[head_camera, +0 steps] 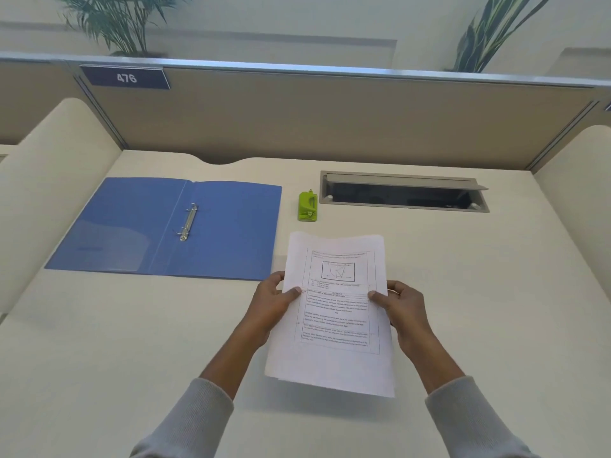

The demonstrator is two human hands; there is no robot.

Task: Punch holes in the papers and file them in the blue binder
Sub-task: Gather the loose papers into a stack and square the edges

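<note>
A stack of printed white papers (334,361) is held above the desk, slightly lifted. My left hand (269,307) grips its left edge with the thumb on top, and my right hand (401,309) grips its right edge the same way. The blue binder (231,233) lies open and flat at the left, with its metal rings (188,222) on the spine; the rings look closed. A small green hole punch (308,206) stands between the binder and a desk hatch, just beyond the papers' far edge.
A grey cable hatch (403,191) with its lid raised is set into the desk at the back right. A tan partition (330,123) with a "476" plate (125,77) closes the back, and cream side panels flank the desk.
</note>
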